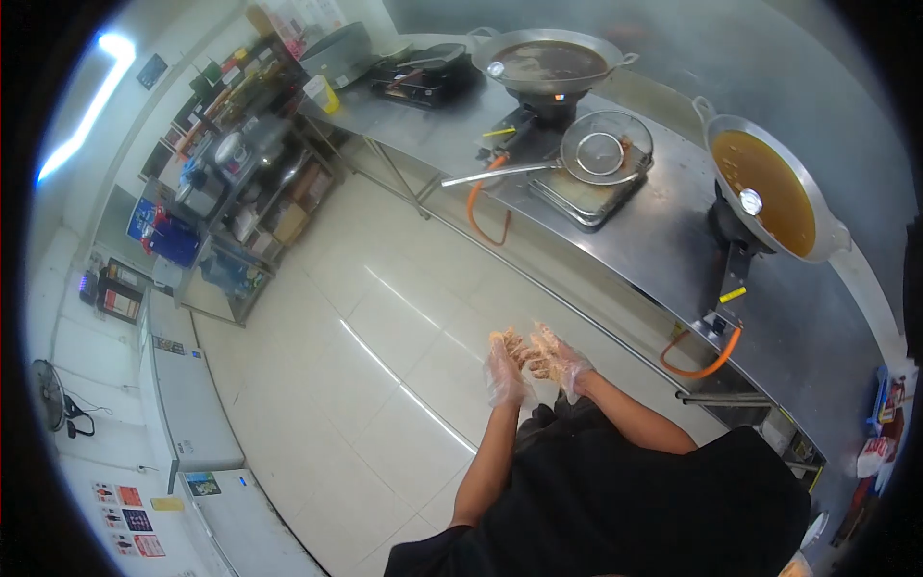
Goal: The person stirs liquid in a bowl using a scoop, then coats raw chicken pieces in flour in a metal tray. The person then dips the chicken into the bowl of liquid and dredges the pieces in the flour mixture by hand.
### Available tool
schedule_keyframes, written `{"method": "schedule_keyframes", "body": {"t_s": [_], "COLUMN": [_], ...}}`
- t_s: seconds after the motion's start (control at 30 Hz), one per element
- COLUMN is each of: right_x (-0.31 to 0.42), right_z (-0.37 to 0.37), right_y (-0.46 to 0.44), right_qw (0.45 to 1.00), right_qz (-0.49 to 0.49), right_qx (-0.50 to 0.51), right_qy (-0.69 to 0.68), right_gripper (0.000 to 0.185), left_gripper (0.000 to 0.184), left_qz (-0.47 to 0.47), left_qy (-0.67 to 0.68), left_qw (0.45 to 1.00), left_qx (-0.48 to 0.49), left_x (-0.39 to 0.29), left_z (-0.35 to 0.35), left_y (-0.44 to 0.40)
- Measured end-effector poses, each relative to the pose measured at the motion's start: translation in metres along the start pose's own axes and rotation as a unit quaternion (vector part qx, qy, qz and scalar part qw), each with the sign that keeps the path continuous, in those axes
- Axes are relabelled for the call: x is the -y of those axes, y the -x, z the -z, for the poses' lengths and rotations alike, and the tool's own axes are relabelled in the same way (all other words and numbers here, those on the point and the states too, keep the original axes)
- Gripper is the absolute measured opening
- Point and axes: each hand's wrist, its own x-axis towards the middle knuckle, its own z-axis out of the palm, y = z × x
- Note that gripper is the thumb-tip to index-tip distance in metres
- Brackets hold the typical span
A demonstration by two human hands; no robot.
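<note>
My left hand (pixel 506 367) and my right hand (pixel 560 362) are held close together in front of my body, above the tiled floor. Each wears a clear plastic glove, and the fingers are caked with a crumbly, orange-tan coating. Both hands look open, with the fingers stretched out and no separate object visible in them. The steel worktable (pixel 654 245) stands beyond them, out of their reach at this moment.
Two large woks of brown liquid, one at the back (pixel 615 60) and one on the right (pixel 819 216), sit on burners. A long-handled strainer (pixel 510 174) rests over a tray (pixel 586 213). Orange hoses (pixel 710 372) hang at the table edge. Shelves (pixel 252 207) and white freezers (pixel 197 409) line the left.
</note>
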Motion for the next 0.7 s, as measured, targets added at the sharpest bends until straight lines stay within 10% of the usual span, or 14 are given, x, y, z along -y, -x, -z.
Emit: {"method": "schedule_keyframes", "body": {"t_s": [0.7], "right_x": [0.141], "right_z": [0.127], "right_y": [-0.168], "right_qw": [0.957], "right_qz": [0.104], "right_qx": [-0.240], "right_qy": [-0.129], "right_gripper": [0.050], "left_gripper": [0.048], "left_qz": [-0.177], "left_qy": [-0.168], "left_qw": [0.970], "left_qx": [-0.004], "left_x": [-0.278], "left_z": [-0.068], "left_y": [-0.398]}}
